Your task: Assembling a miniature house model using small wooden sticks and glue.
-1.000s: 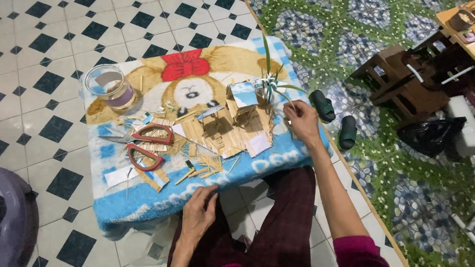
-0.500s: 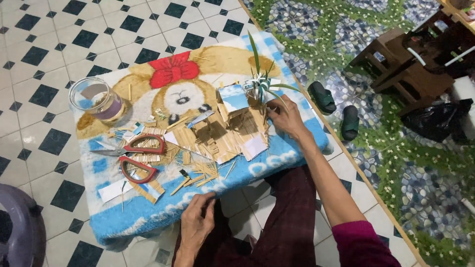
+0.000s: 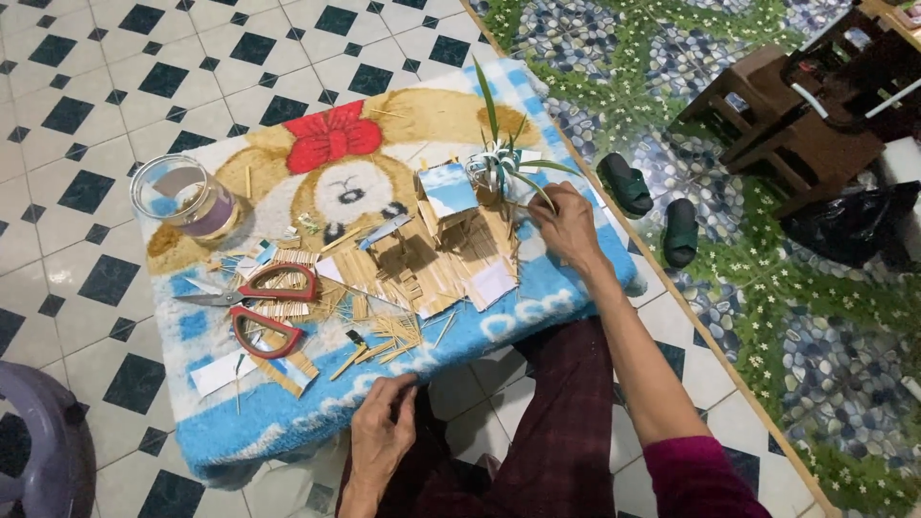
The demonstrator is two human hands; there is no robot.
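A small model house of thin wooden sticks stands on a blue cartoon-print blanket spread on the floor. My right hand reaches to its right side, fingers pinched near the sticks just below a small green spiky plant; what it pinches is too small to tell. My left hand rests on the blanket's near edge, fingers loosely curled, holding nothing I can see. Loose sticks lie scattered in front of the house.
Red-handled scissors lie left of the sticks. A glass jar sits at the blanket's far left. Green sandals rest on the pebble-pattern floor to the right, near a dark wooden stool. A purple plastic stool is at lower left.
My right hand has stayed at the house's right side by the plant, shifting slightly. My left hand remains at the blanket's near edge. The view has moved closer.
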